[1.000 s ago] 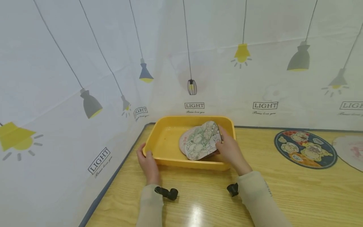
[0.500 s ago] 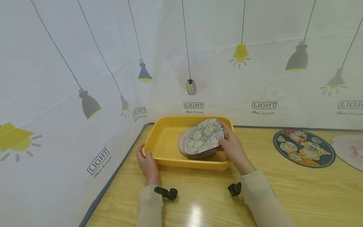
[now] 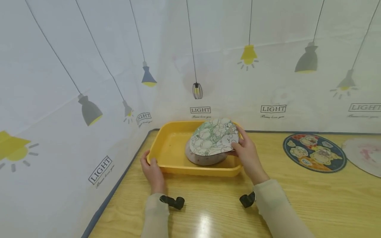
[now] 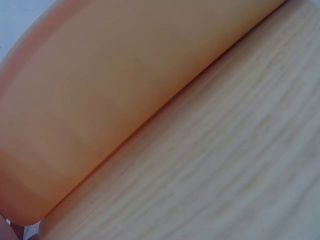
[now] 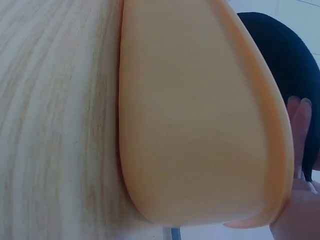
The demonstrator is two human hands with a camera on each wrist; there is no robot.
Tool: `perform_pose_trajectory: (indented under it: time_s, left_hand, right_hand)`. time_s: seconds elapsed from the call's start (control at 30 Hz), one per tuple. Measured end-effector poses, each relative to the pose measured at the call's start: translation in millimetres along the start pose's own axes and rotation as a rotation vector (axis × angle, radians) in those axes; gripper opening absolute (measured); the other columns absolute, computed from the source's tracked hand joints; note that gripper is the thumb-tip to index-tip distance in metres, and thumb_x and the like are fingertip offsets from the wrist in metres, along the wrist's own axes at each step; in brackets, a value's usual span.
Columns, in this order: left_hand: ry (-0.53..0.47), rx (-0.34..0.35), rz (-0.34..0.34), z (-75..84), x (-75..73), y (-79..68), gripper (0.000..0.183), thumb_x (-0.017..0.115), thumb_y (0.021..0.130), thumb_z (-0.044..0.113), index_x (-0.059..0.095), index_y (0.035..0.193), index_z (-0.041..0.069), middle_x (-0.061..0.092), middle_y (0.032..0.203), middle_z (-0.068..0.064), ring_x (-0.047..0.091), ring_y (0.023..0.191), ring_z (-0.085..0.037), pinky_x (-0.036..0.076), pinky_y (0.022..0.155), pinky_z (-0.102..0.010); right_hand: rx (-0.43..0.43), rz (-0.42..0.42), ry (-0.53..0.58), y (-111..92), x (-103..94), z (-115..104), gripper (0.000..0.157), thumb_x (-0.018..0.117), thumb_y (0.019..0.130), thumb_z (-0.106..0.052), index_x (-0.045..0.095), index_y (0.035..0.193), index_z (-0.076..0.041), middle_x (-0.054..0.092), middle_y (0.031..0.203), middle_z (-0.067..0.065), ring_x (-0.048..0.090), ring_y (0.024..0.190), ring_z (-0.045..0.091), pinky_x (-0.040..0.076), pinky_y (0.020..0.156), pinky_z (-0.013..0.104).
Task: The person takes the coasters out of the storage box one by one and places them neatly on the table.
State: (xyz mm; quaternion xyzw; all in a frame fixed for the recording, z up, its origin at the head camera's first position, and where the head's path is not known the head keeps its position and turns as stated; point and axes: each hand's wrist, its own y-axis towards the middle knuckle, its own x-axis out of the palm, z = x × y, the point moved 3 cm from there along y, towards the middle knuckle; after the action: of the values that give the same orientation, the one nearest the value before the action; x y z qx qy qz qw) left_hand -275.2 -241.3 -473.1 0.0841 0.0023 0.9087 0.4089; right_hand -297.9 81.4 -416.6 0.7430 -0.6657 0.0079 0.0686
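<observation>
My left hand (image 3: 153,173) grips the front left corner of a yellow plastic tray (image 3: 169,140), thumb over the rim. My right hand (image 3: 248,155) pinches the right edge of a thin round mat (image 3: 211,138), printed with green and white flowers and a cartoon animal. The mat is tilted up over the tray's right half, thumb on its printed face. In the right wrist view its black underside (image 5: 267,50) shows, with fingertips (image 5: 300,115) against it. Beneath it a pale pinkish round mat (image 3: 205,161) lies in the tray, mostly hidden.
To the right on the wooden table (image 3: 217,205) lie a dark blue round mat (image 3: 314,153) with cartoon figures and a pale pink round mat (image 3: 363,155), cut off by the frame edge. A white lamp-print curtain (image 3: 232,82) stands behind the tray and along the left.
My right hand has raised the flower-print mat up and back, uncovering more of the pale mat's front beneath. My left hand keeps its grip on the tray corner.
</observation>
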Motion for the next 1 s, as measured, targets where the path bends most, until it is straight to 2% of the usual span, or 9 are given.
perform_pose_trajectory:
  time_s: [0.33, 0.5, 0.7, 1.0]
  left_hand:
    - [0.005, 0.005, -0.006, -0.1, 1.0, -1.9, 0.041, 0.038, 0.087, 0.008, 0.045, 0.126, 0.018, 0.046, 0.129, 0.001, 0.048, 0.114, -0.023, 0.039, 0.089, -0.033]
    - [-0.012, -0.002, -0.007, 1.5, -1.4, -0.8, 0.041, 0.038, 0.087, 0.008, 0.045, 0.126, 0.018, 0.046, 0.128, 0.001, 0.048, 0.113, -0.024, 0.040, 0.089, -0.035]
    - [-0.018, -0.011, 0.012, 2.5, -3.4, 0.6, 0.040, 0.038, 0.086, 0.008, 0.046, 0.124, 0.019, 0.046, 0.128, 0.001, 0.048, 0.112, -0.023, 0.040, 0.089, -0.032]
    - [-0.031, -0.036, -0.023, 3.0, -0.5, -2.5, 0.041, 0.038, 0.088, 0.009, 0.044, 0.127, 0.021, 0.044, 0.132, 0.002, 0.046, 0.116, -0.023, 0.039, 0.092, -0.033]
  right_hand:
    - [-0.082, 0.029, 0.103, -8.4, -10.4, 3.0, 0.060, 0.041, 0.095, -0.006, 0.022, 0.145, -0.032, 0.049, 0.128, 0.023, 0.064, 0.089, 0.015, 0.053, 0.073, 0.029]
    - [-0.087, 0.052, 0.120, -13.2, -20.3, 4.8, 0.060, 0.042, 0.094, -0.006, 0.023, 0.145, -0.031, 0.048, 0.130, 0.020, 0.063, 0.093, 0.013, 0.053, 0.073, 0.026]
    - [-0.086, 0.046, 0.173, -20.5, -35.0, 7.2, 0.060, 0.044, 0.094, -0.006, 0.023, 0.145, -0.030, 0.053, 0.123, 0.012, 0.063, 0.093, 0.012, 0.053, 0.073, 0.025]
    - [-0.129, 0.030, 0.232, -24.3, -55.6, 8.2, 0.061, 0.044, 0.095, -0.005, 0.020, 0.146, -0.028, 0.056, 0.120, 0.007, 0.063, 0.095, 0.014, 0.052, 0.075, 0.027]
